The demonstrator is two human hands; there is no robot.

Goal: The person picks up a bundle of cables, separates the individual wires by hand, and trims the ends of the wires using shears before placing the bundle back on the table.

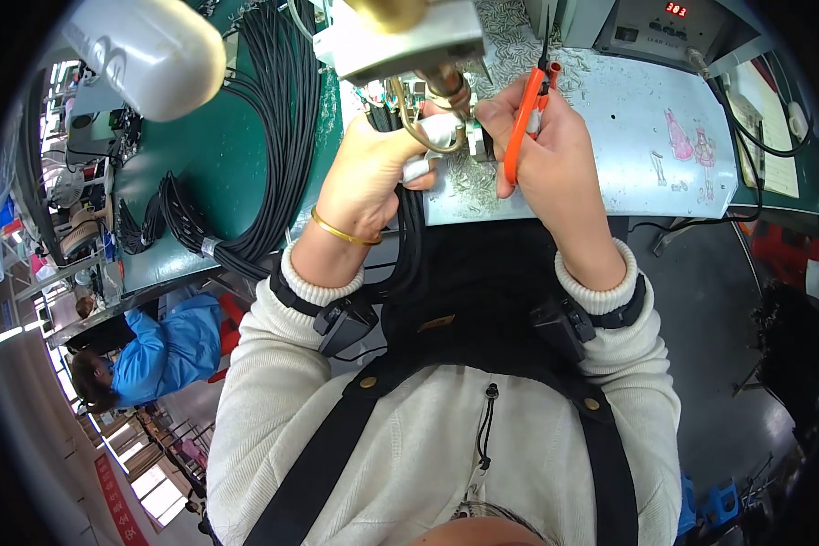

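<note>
My left hand (364,168), with white wraps on its fingertips, is closed around a bundle of black cables (410,227). Coloured wire ends (373,94) show above its thumb. My right hand (560,150) grips an orange-handled tool (523,127) whose slim dark tip points away from me; its exact kind is not clear. The right thumb and forefinger meet beside the metal head of a bench machine (400,41), between my hands. Whether they also pinch a wire there is hidden. A curved brass-coloured tube (409,127) from the machine passes in front of the left fingers.
Long coils of black cable (278,136) lie on the green bench (182,155) to the left. Cut metal bits (510,36) litter the pale metal plate (646,173). A control box (673,27) with a red display stands far right. A white lamp-like part (150,55) juts in upper left. Someone in blue (168,350) sits left.
</note>
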